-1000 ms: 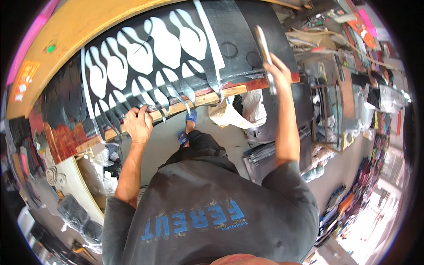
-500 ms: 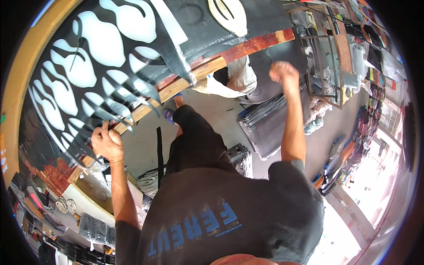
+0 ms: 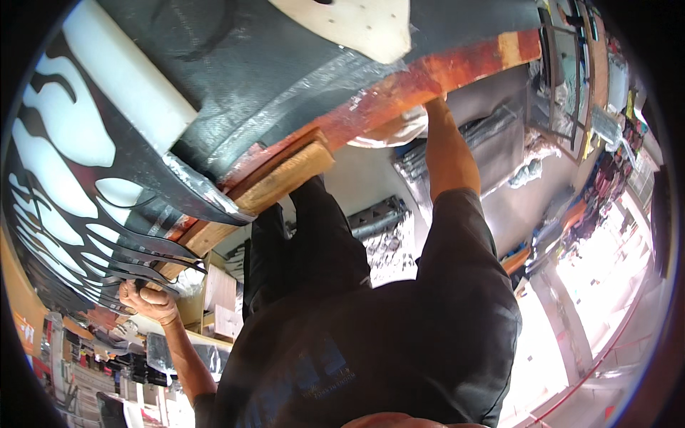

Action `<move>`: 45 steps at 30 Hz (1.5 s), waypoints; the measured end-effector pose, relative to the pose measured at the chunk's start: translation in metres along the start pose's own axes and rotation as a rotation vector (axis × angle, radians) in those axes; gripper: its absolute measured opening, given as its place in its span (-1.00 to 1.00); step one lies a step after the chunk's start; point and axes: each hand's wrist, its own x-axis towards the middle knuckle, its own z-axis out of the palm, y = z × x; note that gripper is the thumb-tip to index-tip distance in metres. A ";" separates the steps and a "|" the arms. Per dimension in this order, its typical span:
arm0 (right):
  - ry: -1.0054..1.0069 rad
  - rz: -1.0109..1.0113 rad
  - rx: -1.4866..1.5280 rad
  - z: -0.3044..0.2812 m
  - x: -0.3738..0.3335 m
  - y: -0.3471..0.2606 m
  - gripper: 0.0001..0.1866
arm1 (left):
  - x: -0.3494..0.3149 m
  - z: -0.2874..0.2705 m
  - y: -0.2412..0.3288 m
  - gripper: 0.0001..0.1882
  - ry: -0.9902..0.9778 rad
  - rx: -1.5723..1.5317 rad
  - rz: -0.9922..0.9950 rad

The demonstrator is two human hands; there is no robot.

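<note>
A large black sheet with curved cut-outs (image 3: 71, 189) lies on the workbench at the left, pale shapes showing through its openings. Its narrow strips reach past the wooden edge. My left hand (image 3: 148, 299) is closed around the end of these strips at the near left edge. My right forearm (image 3: 451, 153) reaches down past the bench's front edge, beside a whitish bag (image 3: 396, 130) hanging below. The bench edge hides my right hand and its fingers. A cream template with small holes (image 3: 357, 25) lies on the dark bench top (image 3: 278, 60).
A red-brown wooden rail (image 3: 399, 89) and a shorter wooden batten (image 3: 285, 175) run along the bench's front. Stacked dark sheets (image 3: 492, 143) stand below on the right. A metal-framed rack (image 3: 564, 85) is at the far right. Flat stock (image 3: 389, 232) lies on the floor beside my legs.
I have leaned in closer over the bench. My right hand has gone from the open air beside the bag to behind the bench edge. My left hand stays on the sheet's strips.
</note>
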 end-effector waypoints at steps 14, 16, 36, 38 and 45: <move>-0.273 -0.179 0.062 0.013 -0.196 -0.005 -0.69 | 0.022 -0.001 0.037 -0.63 0.069 -0.339 -0.170; -0.351 -0.200 0.147 0.014 -0.251 -0.030 -0.70 | 0.021 -0.006 0.045 -0.60 0.003 -0.031 -0.133; -0.473 -0.649 0.014 0.122 -0.517 -0.213 -0.81 | -0.023 -0.081 -0.108 -0.56 -0.026 -0.730 -0.606; -0.329 -0.704 -0.015 0.084 -0.544 -0.184 -0.77 | -0.068 -0.105 -0.097 -0.59 -0.169 -0.884 -0.579; -0.478 -0.531 0.114 0.059 -0.556 -0.162 -0.73 | -0.075 -0.098 -0.093 -0.55 -0.312 -1.201 -0.825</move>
